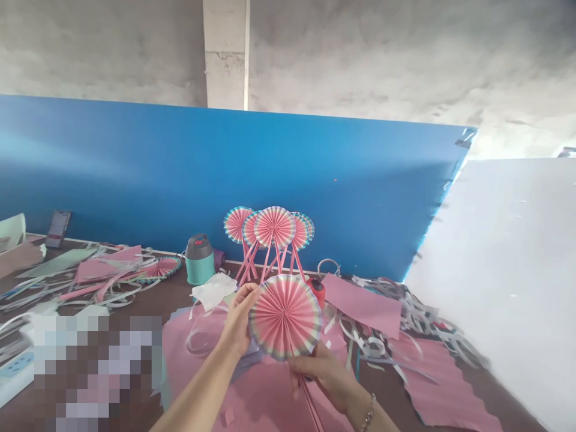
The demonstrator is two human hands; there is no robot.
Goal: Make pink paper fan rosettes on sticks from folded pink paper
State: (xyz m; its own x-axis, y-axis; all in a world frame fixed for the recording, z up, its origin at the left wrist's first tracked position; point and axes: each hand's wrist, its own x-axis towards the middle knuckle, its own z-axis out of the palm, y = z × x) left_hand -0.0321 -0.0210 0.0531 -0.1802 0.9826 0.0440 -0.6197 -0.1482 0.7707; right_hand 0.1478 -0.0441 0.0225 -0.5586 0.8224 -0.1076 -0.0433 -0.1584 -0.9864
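A round pleated paper fan (284, 315), pink with a pale rainbow rim, is held up above the table. At its left edge my left hand (242, 315) is closed, thumb and fingers pinching the rim. My right hand (321, 372) grips it at the bottom, where two thin pink handle strips run downward. Sheets of pink paper (193, 366) lie under both hands. Behind the held fan, several finished fans (274, 227) of the same kind lean against the blue partition on their pink handles.
A teal jug with a grey lid (200, 264) stands left of the fans. Paper strips (121, 282) and a phone (58, 229) are at the left, a power strip (15, 375) nearer me. Pink sheets (364, 303) and curled white strips (414, 312) cover the right. A blue partition (157, 168) bounds the back.
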